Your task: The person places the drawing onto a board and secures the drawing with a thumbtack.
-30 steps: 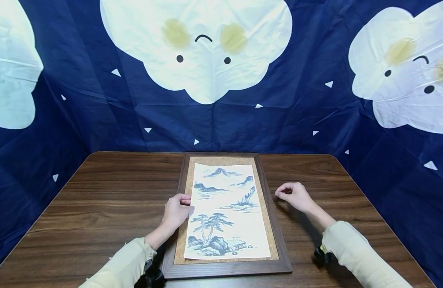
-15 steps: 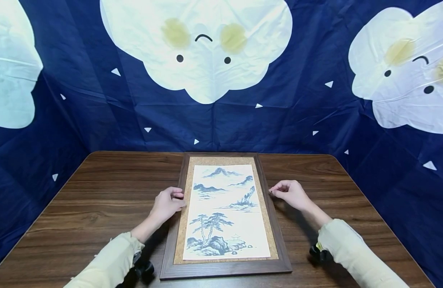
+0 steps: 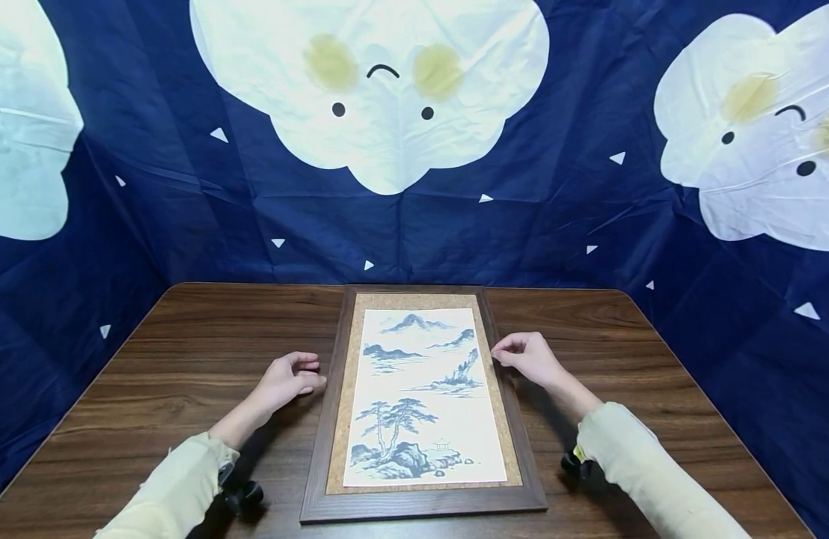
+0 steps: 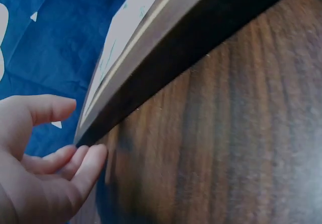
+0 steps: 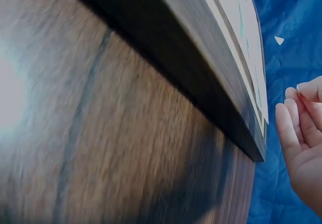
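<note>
A cork board (image 3: 347,449) in a dark wooden frame (image 3: 414,504) lies on the table. On its cork rests a sheet with a blue landscape painting (image 3: 414,404). My left hand (image 3: 286,380) is just left of the frame, its fingers loosely bent and apart from the thumb; the left wrist view shows this hand (image 4: 50,163) holding nothing. At the frame's right side, my right hand (image 3: 530,359) brings thumb and forefinger together over the edge. In the right wrist view a tiny light thing (image 5: 298,88) shows between those fingertips; I cannot tell its kind.
The brown wooden table (image 3: 185,374) extends on both sides of the frame. A dark blue curtain (image 3: 414,239) with white clouds hangs behind and at the sides. Dark camera mounts (image 3: 245,497) sit under both wrists.
My left hand has let go of the sheet's left edge and drawn back left past the frame. My right hand has moved left to the frame's right side. The sheet now lies flat.
</note>
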Available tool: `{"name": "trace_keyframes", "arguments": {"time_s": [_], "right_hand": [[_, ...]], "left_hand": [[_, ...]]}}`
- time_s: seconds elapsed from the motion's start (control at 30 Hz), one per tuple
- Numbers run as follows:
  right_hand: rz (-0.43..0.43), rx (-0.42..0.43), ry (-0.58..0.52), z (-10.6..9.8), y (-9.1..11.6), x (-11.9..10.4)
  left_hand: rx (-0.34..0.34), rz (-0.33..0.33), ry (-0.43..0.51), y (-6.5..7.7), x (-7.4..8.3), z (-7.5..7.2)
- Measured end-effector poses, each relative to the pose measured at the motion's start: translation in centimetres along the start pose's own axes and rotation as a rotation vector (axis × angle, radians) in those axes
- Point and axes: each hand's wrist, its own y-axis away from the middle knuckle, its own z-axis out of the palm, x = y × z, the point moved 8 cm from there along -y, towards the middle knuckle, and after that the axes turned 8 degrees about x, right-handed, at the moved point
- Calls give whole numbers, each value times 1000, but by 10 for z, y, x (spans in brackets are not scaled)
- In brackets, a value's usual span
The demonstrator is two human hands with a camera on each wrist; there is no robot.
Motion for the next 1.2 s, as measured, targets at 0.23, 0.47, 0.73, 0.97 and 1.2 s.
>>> {"name": "trace_keyframes", "arguments": {"time_s": [0.23, 0.47, 0.73, 0.97, 1.2], "right_hand": [[-12, -11, -2, 10, -7, 15], [-37, -57, -74, 18, -10, 15], [23, -84, -154, 26, -11, 20], [73, -67, -192, 31, -14, 23], [130, -17, -241, 35, -20, 29]], "left_hand": [[-38, 63, -71, 2, -4, 6], [-65, 110, -87, 1, -4, 10], [-93, 127, -70, 2, -3, 12], [-103, 118, -70, 2, -5, 12], [-110, 129, -49, 2, -5, 12]]}}
